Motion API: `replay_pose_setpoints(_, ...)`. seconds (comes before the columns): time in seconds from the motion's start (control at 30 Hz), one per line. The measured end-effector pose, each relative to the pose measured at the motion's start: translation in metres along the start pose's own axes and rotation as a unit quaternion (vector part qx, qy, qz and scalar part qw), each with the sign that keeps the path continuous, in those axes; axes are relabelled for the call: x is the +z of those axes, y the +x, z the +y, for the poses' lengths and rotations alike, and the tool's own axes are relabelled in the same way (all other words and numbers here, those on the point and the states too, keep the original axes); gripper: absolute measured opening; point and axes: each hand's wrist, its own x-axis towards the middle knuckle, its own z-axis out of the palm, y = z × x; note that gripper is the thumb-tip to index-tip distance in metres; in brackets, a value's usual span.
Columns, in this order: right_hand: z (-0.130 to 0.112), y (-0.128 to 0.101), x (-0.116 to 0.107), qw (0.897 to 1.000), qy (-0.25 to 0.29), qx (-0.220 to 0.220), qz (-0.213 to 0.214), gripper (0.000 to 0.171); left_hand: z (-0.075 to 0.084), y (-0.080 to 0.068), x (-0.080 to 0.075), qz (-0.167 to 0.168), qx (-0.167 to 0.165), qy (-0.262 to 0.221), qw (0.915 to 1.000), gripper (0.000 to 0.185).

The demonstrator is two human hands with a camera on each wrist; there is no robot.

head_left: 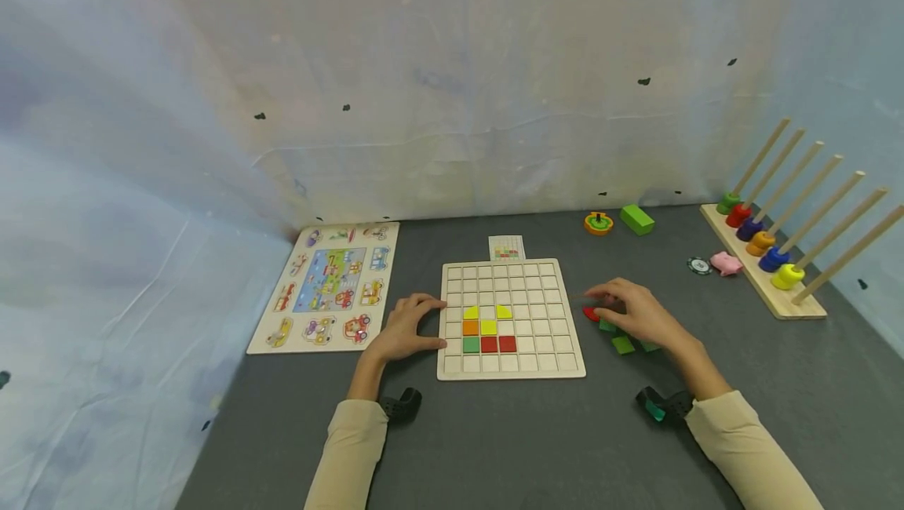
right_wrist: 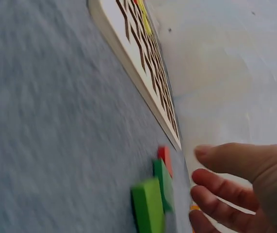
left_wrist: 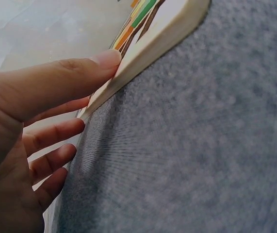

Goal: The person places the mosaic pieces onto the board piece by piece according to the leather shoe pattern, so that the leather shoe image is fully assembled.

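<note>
A wooden grid board (head_left: 565, 337) lies on the grey mat, with several yellow, orange, green and red tiles (head_left: 489, 329) set in its lower left cells. My left hand (head_left: 428, 323) rests against the board's left edge (left_wrist: 153, 43), thumb touching the rim and fingers straight. My right hand (head_left: 602, 300) hovers just right of the board with relaxed fingers (right_wrist: 220, 191), holding nothing. Under it lie a loose red tile (head_left: 590, 312) (right_wrist: 164, 154) and green tiles (head_left: 623, 344) (right_wrist: 148, 206).
A vehicle peg puzzle (head_left: 328, 286) lies left of the board and a small pattern card (head_left: 506, 247) behind it. At the back right are a ring toy (head_left: 598, 223), a green block (head_left: 637, 219), a chip (head_left: 698, 265), a pink piece (head_left: 726, 263) and a peg rack with rings (head_left: 770, 259).
</note>
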Motion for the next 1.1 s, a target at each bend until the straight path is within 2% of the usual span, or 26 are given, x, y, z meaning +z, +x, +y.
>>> replay_pose_setpoints(0.27,0.008,-0.009,-0.01,0.998,-0.019,0.033,-0.042,0.031,0.0,-0.001,0.0,0.003,0.006,-0.005,1.0,0.066)
replay_pose_setpoints(0.53,0.012,-0.012,-0.01,0.995,-0.025,0.072,-0.065,0.032,0.0,-0.003,0.0,0.033,0.05,-0.007,0.9982,0.064)
replay_pose_setpoints(0.7,0.012,-0.012,-0.009,0.995,-0.027,0.076,-0.06,0.027,0.002,-0.002,-0.001,0.016,0.024,-0.012,0.9995,0.065)
replay_pose_setpoints(0.93,0.005,-0.008,-0.006,0.997,-0.019,0.057,-0.046,0.024,0.003,-0.001,-0.003,0.002,0.006,-0.003,1.0,0.065)
replay_pose_setpoints(1.1,-0.011,0.0,0.008,0.999,0.026,0.007,-0.029,0.024,0.004,-0.001,-0.002,0.006,0.009,-0.006,0.9999,0.065)
